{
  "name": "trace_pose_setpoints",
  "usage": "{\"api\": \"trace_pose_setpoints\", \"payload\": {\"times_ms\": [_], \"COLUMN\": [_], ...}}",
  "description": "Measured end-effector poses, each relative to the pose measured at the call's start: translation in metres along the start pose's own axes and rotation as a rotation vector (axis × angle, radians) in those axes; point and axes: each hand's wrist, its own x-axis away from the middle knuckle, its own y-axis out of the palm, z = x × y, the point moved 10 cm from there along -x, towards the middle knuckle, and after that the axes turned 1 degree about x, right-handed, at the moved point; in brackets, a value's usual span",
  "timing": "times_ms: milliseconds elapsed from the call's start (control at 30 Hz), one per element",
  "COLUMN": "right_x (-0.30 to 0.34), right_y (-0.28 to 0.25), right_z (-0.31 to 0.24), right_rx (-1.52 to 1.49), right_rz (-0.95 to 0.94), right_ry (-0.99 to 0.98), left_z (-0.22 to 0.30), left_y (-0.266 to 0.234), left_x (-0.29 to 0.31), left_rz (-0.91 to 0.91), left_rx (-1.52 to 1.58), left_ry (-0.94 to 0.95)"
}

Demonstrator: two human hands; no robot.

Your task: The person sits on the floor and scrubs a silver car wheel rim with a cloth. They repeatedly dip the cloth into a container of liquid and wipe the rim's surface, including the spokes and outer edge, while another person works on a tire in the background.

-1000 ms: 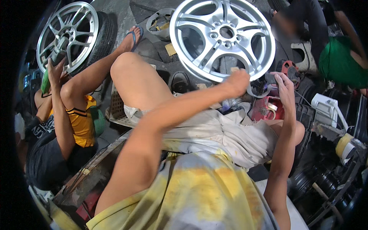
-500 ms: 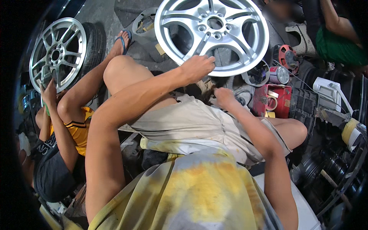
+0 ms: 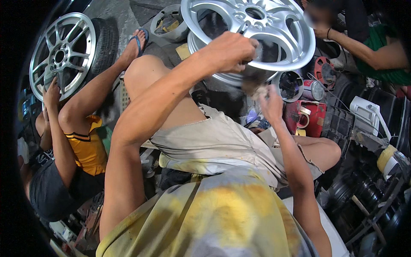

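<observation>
A silver multi-spoke alloy wheel (image 3: 291, 58) is tilted in front of me, with part of its barrel showing below the near lip. My left hand (image 3: 235, 51) is closed on the near lip of this wheel, and my forearm crosses over my bent knee. Just below the lip, my right hand (image 3: 272, 105) has its fingers closed on a brownish-grey rag (image 3: 257, 91). Motion blurs the rag and those fingers.
At left, a seated person in yellow shorts (image 3: 90, 147) is beside another silver wheel (image 3: 60, 55) and a tyre (image 3: 102, 47). A white bucket (image 3: 173, 28) stands beyond. At right are a can (image 3: 314, 90), a red box (image 3: 310, 115) and a person in green (image 3: 381, 53).
The wheel has tilted and shifted right, exposing its barrel. My left hand has moved up and right with the lip. My right hand has risen toward the wheel with the rag.
</observation>
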Motion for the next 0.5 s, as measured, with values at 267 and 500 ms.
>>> {"api": "trace_pose_setpoints", "payload": {"times_ms": [267,500], "right_x": [-0.029,-0.051], "right_y": [0.066,0.101], "right_z": [-0.110,-0.227], "right_rx": [0.147,0.388], "right_rz": [-0.042,0.163], "right_ry": [-0.269,-0.736], "left_z": [-0.001,-0.016], "left_y": [-0.057,-0.061], "left_x": [-0.007,-0.009], "left_rz": [0.253,0.286], "left_rx": [0.038,0.079], "left_ry": [0.068,0.024]}}
